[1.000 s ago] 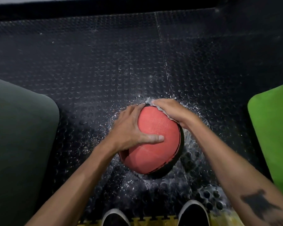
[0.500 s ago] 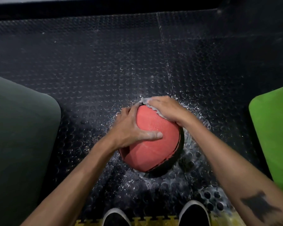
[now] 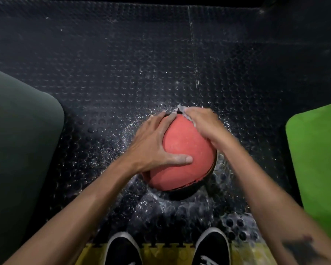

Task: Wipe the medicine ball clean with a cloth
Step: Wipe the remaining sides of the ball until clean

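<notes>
Both hands on the ball (image 3: pixel 185 155), low over a wet studded mat (image 3: pixel 122 73).

Nearest, two black shoes (image 3: pixel 122 249) stand at a yellow tile edge (image 3: pixel 157 253). The red ball sits on the mat ahead of them. The left hand (image 3: pixel 153 144) lies spread on its left side, thumb across the front. The right hand (image 3: pixel 203 123) presses a pale cloth (image 3: pixel 187 116) onto the far top, fingers bent over it.

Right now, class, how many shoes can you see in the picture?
2: one black shoe with white sole at bottom centre-left, another at bottom centre-right, both on the yellow foam floor edge; partly cropped.
</notes>
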